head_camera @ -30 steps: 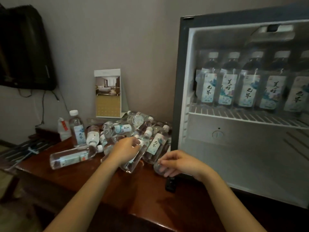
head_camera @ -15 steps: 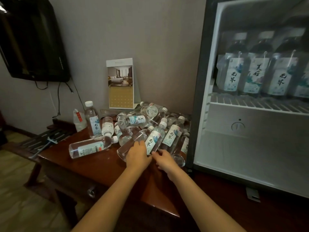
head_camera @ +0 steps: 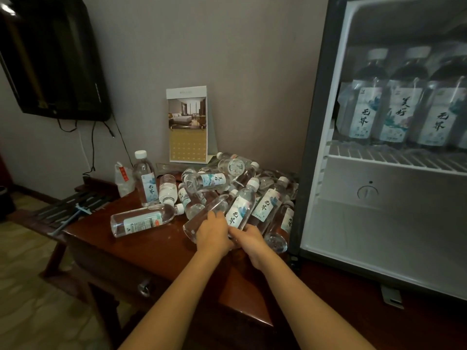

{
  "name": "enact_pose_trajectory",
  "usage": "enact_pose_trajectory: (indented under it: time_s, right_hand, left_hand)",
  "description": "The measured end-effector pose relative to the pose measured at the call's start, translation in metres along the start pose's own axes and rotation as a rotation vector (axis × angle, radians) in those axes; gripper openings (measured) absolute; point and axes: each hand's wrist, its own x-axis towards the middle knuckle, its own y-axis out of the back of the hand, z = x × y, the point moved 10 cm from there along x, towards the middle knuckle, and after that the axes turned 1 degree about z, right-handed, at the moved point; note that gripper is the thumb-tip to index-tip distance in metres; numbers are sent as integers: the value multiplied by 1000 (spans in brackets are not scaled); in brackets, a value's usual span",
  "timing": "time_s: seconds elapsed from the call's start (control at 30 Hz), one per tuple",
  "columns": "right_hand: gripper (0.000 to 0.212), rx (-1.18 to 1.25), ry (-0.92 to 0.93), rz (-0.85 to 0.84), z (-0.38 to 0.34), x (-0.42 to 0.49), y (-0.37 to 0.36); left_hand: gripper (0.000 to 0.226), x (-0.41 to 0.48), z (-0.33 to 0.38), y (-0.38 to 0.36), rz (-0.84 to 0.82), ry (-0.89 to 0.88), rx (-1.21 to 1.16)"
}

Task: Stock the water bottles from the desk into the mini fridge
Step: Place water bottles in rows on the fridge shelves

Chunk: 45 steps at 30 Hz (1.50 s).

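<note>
Water bottles: one row in mini fridge, heap at tabletop's right edge; your left hand and right hand each grip one.

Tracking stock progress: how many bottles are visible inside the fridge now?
3, upright in a row on the wire shelf of the mini fridge: left bottle, middle bottle, right bottle. More may sit beyond the frame's right edge.

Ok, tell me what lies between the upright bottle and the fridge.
A heap of lying bottles covers the desk between the upright bottle and the fridge, seen in the head view.
</note>
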Motion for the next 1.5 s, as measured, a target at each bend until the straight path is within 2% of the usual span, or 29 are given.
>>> enact_pose_trajectory:
  time_s: [0.03,0.1,0.2,0.33,0.5,0.6,0.67,0.8,0.97,1.27,1.5]
  right_hand:
    - [7,-11,18,-10,-1,-1,-1]
    - [27,-42,44,-15,-3,-4,-1]
    - [49,-138,121,-19,-7,-10,-2]
    - [53,-362,265,-53,-17,-20,-2]
    - [62,-566,318,-116,-27,-35,6]
    - [64,-576,324,-152,-31,-51,17]
    - [63,-554,331,-142,-35,-63,30]
    - [62,-506,412,-81,-59,-90,63]
    - [63,-502,506,69,-92,-128,119]
    - [59,-307,494,289,-90,-168,231]
    - [62,-289,467,450,-84,-172,286]
  left_hand:
    - [74,-2,-1,0,27,-6,-11]
    - [75,-8,-5,-1,64,-8,-37]
    - [74,-17,-16,-8,50,8,-114]
    - [73,-29,-31,-22,-52,30,-365]
    - [76,-42,-22,-27,-124,-112,-699]
    - [74,-51,-5,-29,-201,-187,-858]
    - [72,-58,11,-26,-194,-262,-852]
    - [72,-68,48,-8,-79,-373,-885]
    - [66,-76,110,10,55,-491,-901]
    - [59,-85,239,-18,10,-631,-897]
    - [49,-82,304,-34,-18,-734,-852]
